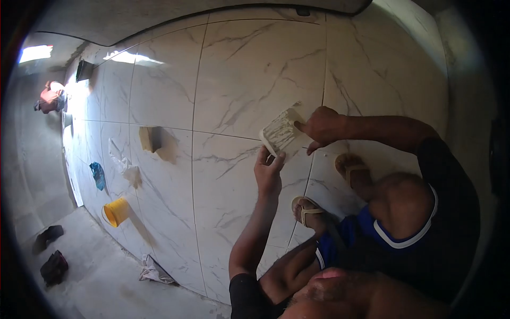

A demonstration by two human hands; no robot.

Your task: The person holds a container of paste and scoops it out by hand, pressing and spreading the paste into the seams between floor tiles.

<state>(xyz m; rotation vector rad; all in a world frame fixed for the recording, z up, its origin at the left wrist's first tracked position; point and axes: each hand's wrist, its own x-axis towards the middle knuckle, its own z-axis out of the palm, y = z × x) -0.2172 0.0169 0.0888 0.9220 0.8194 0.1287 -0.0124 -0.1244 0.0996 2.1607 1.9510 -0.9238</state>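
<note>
The floor [239, 74] around you is laid with white, grey-veined tiles, with dark joints between them and a rougher grey strip [95, 260] along one side. Just above the tiles, by a joint crossing, is the pale, ridged slab [281, 130]. Your left hand [269, 169] has its lower edge pinched between thumb and fingers; your right hand [322, 127] is curled at the opposite edge, and you cannot tell here whether it grips the slab or a small tool. To work it well, it is probably best to keep the left pinch firm at the rim, off the ridged face, and to move the right in short, even strokes. Your sandalled feet [308, 212] are close by, so mind them. Farther off lie a yellowish block [146, 138], crumpled white sheeting [122, 159], blue plastic [98, 176] and a yellow bucket [119, 211], with another person [51, 97] well apart.
</note>
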